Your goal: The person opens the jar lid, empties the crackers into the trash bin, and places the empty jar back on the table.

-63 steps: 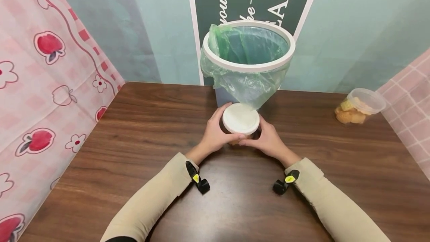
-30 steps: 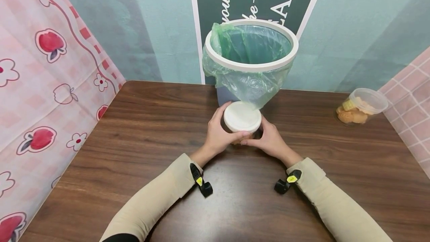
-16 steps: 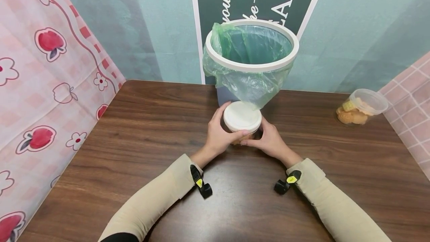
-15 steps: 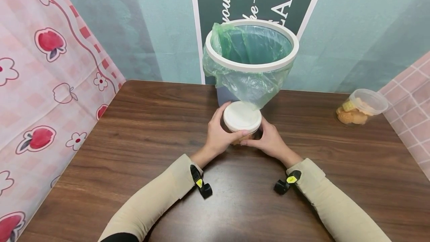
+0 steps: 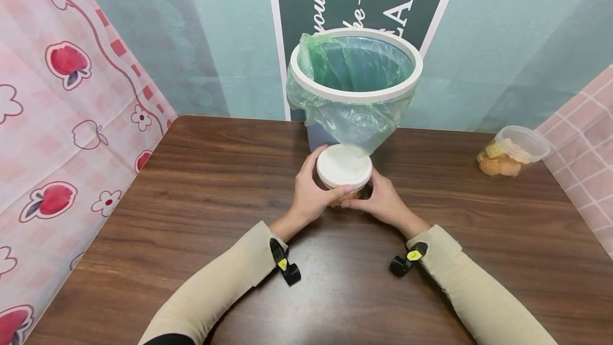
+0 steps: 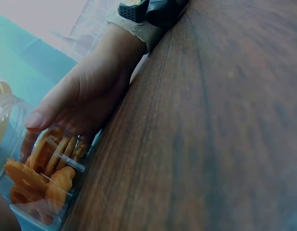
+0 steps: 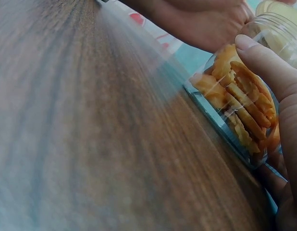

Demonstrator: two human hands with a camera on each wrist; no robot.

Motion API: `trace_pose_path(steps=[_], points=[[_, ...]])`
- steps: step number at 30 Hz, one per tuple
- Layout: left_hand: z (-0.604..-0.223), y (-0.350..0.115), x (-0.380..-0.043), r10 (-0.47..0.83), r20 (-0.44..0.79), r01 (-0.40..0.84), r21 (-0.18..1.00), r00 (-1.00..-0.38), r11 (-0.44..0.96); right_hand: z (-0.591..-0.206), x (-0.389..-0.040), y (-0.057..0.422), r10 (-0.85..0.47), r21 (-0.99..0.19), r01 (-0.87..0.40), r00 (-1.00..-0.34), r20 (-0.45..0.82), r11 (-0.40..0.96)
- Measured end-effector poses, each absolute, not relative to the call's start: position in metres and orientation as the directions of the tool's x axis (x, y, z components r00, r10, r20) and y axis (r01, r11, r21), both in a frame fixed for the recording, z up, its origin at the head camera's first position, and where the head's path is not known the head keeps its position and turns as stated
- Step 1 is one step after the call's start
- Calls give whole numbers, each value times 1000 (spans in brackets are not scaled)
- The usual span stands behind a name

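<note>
A clear jar of golden-brown biscuits (image 7: 249, 106) with a white ribbed lid (image 5: 345, 165) stands upright on the wooden table, in front of the bin. My left hand (image 5: 308, 188) curls around its left side, thumb across the front. From the right, my right hand (image 5: 380, 196) grips the jar's body below the lid. The two thumbs nearly meet at the front. In the left wrist view the right hand (image 6: 86, 91) wraps the jar, with the biscuits (image 6: 43, 178) visible through its wall. The far fingers are partly hidden behind the jar.
Directly behind the jar stands a waste bin with a white rim (image 5: 356, 95) and a green plastic bag (image 5: 364, 121) hanging over it. A lidless clear tub of biscuits (image 5: 510, 153) is at the back right. Patterned cloth (image 5: 62, 137) borders the table's left edge.
Both hands keep their grip and the jar stays in place with its lid on. Only a slight shift of the head view shows.
</note>
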State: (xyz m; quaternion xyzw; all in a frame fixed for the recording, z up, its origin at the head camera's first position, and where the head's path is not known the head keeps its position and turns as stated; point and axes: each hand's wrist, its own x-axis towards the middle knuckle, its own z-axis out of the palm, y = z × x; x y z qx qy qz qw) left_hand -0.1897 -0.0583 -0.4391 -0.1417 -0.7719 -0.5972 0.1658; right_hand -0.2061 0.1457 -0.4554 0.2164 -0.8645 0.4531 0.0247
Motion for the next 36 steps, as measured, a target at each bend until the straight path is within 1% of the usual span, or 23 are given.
trace_pose_path(steps=[10,20,29,36], points=[[-435,-64,-189,-12,443,429,875,-897,226,-455,-207,146,-365,-765,-405,-900,238,501],[-436,-88,-198,-24,505,479,832,-863,281,-454,-207,146,-395,-788,-412,-888,235,457],[-440,-104,-201,-42,556,526,807,-830,269,-455,-207,146,-415,-794,-426,-877,243,434],[-443,-118,-205,-84,559,524,813,-825,254,-454,-207,145,-419,-799,-428,-874,247,422]])
